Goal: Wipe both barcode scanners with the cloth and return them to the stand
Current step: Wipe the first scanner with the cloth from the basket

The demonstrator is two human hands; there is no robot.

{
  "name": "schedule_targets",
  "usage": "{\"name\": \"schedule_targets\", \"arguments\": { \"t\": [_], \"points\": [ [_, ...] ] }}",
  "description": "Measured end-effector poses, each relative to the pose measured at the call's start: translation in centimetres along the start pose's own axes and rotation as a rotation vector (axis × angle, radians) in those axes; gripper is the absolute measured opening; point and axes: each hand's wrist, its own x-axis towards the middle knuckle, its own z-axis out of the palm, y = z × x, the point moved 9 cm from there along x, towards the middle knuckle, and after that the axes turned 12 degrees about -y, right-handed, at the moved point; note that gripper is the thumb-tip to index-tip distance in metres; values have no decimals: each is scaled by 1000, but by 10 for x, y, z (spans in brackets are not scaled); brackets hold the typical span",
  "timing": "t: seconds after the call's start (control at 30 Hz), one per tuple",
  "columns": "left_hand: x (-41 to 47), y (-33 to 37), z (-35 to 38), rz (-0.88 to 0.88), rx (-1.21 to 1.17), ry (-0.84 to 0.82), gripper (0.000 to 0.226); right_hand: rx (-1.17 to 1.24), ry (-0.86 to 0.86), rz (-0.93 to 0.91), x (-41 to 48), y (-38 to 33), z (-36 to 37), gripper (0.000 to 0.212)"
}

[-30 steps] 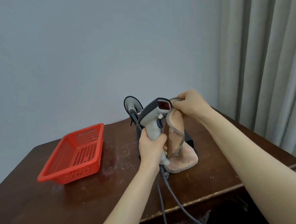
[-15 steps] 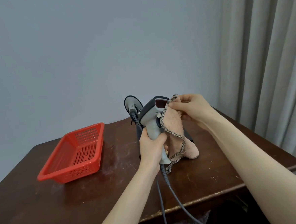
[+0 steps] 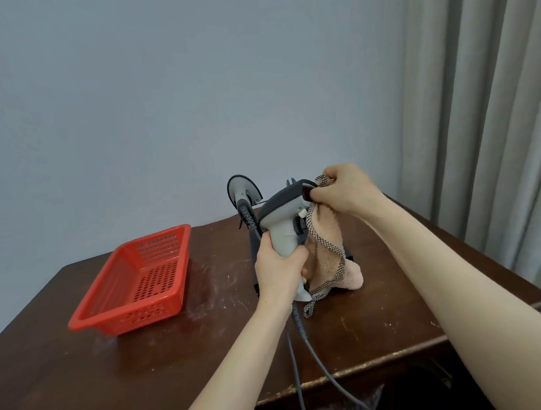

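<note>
The left hand (image 3: 278,268) is clamped round the scanner (image 3: 284,216) handle, lifted above mid-counter (image 3: 208,337). At its two o'clock the right hand (image 3: 345,188) pinches the cloth (image 3: 328,248) against the scanner's nose. Best to brace the handle firmly and rub lightly.

Basket (image 3: 127,320) left, stand (image 3: 253,254) centre, gap between; cables (image 3: 318,361) cross table (image 3: 399,324) front.
</note>
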Motion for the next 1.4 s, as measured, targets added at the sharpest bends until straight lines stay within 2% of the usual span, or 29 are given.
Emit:
{"name": "schedule_targets", "arguments": {
  "t": [0.07,0.17,0.27,0.43,0.63,0.77,0.87,1.03,1.23,1.33,1.4],
  "points": [
    [0,-2,-2,-25,-52,6,19,84,58,-5,-1,7,-6,17],
    [1,-5,-6,-54,-115,8,18,387,96,26,-7,27,-14,11],
    [0,-7,-8,-71,-153,11,17,645,7,34,-13,32,-8,11],
    [-1,-5,-4,-59,-151,-14,17,762,-124,-19,-16,20,9,23],
    [-2,-1,1,-36,-102,-19,18,541,-140,26,-7,16,13,23],
    [-1,1,-2,18,-2,-22,21,565,-266,97,-2,17,19,18],
    [0,2,-3,41,102,-15,22,481,-269,114,-1,17,15,19],
    [1,3,-3,39,159,-3,22,306,-130,55,-3,14,4,16],
    [2,2,-1,3,76,-4,20,-8,22,-72,-7,-7,-4,14],
    [1,-3,-2,-29,13,-13,20,15,167,-101,-14,-5,-24,19],
    [-1,-4,-2,-31,-16,-19,20,43,208,-81,-14,2,-33,15]
  ]
}}
